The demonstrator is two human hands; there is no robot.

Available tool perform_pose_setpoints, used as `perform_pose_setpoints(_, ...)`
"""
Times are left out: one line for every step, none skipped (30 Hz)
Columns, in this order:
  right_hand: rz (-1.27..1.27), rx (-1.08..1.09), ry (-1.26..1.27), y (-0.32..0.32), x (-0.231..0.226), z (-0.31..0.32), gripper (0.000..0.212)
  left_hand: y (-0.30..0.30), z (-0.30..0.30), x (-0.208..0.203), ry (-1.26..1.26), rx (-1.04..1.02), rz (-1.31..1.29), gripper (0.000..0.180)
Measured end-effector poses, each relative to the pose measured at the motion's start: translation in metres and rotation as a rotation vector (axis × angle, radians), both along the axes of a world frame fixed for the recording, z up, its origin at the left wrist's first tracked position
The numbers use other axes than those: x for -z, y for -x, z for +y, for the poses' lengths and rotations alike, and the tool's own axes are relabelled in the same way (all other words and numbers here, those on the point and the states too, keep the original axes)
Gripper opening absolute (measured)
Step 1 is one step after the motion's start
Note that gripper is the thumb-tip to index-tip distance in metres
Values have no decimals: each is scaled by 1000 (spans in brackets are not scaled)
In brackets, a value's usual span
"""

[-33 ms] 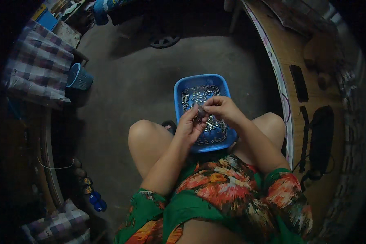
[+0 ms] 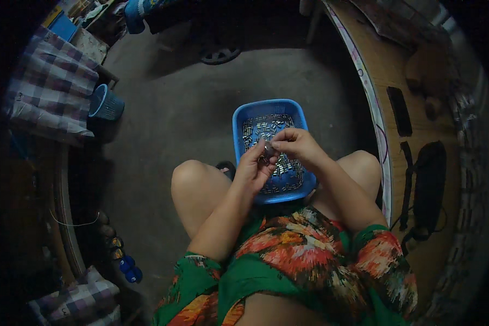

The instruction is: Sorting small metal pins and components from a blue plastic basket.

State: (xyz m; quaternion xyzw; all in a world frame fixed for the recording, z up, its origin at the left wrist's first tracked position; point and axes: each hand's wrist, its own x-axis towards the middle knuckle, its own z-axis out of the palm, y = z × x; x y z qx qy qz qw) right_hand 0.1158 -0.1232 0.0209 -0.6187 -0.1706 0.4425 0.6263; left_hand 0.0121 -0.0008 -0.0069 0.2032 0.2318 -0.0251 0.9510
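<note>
Between the seated person's knees, on the grey concrete floor, stands a blue plastic basket, rectangular with rounded corners and perforated walls. It holds a shallow layer of small metal pieces, shiny and oblong, spread across its bottom; their exact kind cannot be told.

Above the basket's near half, both hands meet. The left hand is curled shut around a small dark metal part, fingers upward. The right hand is pinched closed on the same part from the other side, its fingertips touching those of the left. The part sits between the two hands, over the basket, clear of the loose pieces below.

The person wears a garment of green cloth with a large orange and red flower print.

Well apart, at the left, a smaller blue ribbed tub stands on the floor beside folded checked cloth. At the right, a curved wooden counter carries flat dark objects.
</note>
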Motion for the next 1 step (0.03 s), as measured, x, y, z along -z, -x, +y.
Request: perform_pose_setpoints(-27,-9,-50,0,1,0,20,0,0,1,-7,-2,-11,23)
